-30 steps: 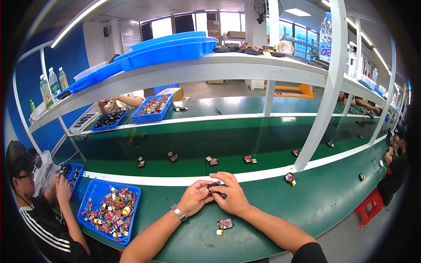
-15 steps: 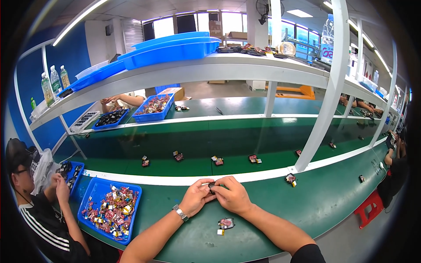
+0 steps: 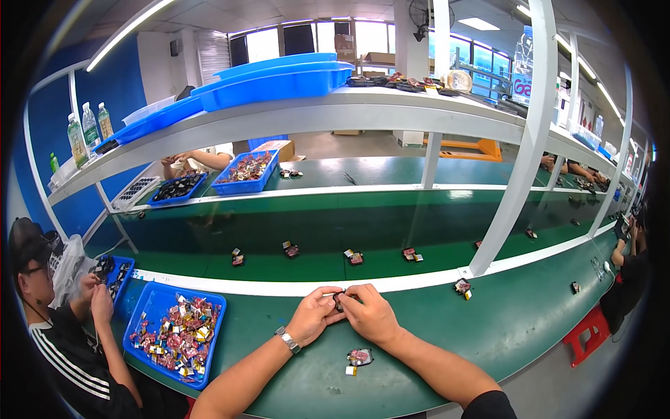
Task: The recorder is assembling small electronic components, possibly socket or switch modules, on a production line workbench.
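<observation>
My left hand (image 3: 313, 315), with a metal-banded watch at the wrist, and my right hand (image 3: 372, 315) meet over the green table. Between their closed fingertips is a small dark casing (image 3: 339, 302), mostly covered by the fingers. Nearer to me, between my forearms, lies a red circuit board in a black case (image 3: 360, 357), with a small white-and-yellow battery (image 3: 351, 371) beside it. Left of my left forearm stands a blue tray (image 3: 218, 334) heaped with red circuit boards and batteries.
Beyond a white rail, a green conveyor belt (image 3: 314, 227) carries several spaced board assemblies. A white post (image 3: 513, 153) rises at right, supporting a shelf (image 3: 419, 105) with blue trays. One assembly (image 3: 463, 288) lies right of my hands. A co-worker (image 3: 70, 342) handles parts at left.
Assemblies on the belt have shifted slightly to the right. My fingers have moved a little on the dark casing, which shows more now. The left co-worker's hands have moved slightly.
</observation>
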